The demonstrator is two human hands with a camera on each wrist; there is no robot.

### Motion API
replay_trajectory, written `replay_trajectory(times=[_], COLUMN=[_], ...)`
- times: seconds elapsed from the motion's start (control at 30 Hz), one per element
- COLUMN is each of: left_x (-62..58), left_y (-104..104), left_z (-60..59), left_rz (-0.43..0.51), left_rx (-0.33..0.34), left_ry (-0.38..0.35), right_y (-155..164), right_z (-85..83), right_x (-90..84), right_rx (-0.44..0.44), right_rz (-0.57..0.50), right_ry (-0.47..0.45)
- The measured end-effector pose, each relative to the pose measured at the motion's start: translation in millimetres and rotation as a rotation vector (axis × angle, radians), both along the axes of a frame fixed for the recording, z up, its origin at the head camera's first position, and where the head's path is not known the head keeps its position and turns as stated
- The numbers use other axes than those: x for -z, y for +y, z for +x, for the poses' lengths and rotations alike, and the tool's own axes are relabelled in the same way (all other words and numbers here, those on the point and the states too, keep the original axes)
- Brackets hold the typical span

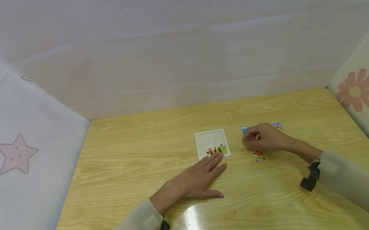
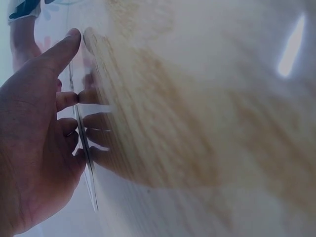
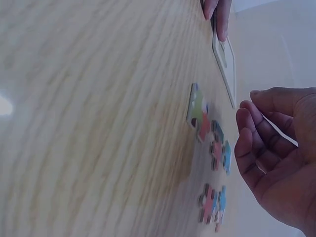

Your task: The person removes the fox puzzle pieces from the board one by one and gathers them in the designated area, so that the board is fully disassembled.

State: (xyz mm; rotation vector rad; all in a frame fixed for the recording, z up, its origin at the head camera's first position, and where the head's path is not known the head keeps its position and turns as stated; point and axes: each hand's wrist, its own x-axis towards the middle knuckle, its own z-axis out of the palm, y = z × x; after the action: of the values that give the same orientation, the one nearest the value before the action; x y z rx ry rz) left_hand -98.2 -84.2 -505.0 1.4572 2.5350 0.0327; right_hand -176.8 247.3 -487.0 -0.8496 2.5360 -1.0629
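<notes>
A white puzzle tray [image 1: 210, 139] lies mid-table, with colourful joined pieces [image 1: 225, 149] along its near edge. My left hand [image 1: 198, 177] lies flat with spread, straight fingers, its fingertips touching the tray's near side. To the right of the tray, my right hand [image 1: 263, 138] hovers over loose puzzle pieces. Its fingers curl loosely and the thumb tip comes near the index finger; no piece shows between them in the right wrist view. Beneath that hand lie a green and red puzzle piece [image 3: 196, 106] and other blue and red pieces [image 3: 211, 205], some partly hidden in the head view.
The wooden table [image 1: 131, 148] is glossy, with a bright reflection near its front. Pale fabric walls stand at the back and both sides, one with a pink star [image 1: 17, 154], another with flowers [image 1: 356, 91]. Black wrist devices [image 1: 311, 177] sit at both sleeves.
</notes>
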Motion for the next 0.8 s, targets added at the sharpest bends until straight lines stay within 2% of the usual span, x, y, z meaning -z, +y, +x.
replay_trajectory(times=[0.23, 0.5, 0.8], left_x=[0.3, -0.3, -0.4], left_y=[-0.7, -0.1, 3.7], left_z=[-0.2, -0.6, -0.2], left_rz=[0.023, 0.005, 0.042], left_rx=[-0.007, -0.004, 0.007], left_ry=[-0.002, 0.004, -0.002], right_y=[-15.9, -30.1, -53.4], right_z=[-7.7, -18.1, -27.9], right_x=[-2.2, -0.8, -3.5], right_rx=[-0.027, -0.069, -0.133], right_rz=[0.002, -0.003, -0.008], right_ry=[0.004, 0.028, -0.03])
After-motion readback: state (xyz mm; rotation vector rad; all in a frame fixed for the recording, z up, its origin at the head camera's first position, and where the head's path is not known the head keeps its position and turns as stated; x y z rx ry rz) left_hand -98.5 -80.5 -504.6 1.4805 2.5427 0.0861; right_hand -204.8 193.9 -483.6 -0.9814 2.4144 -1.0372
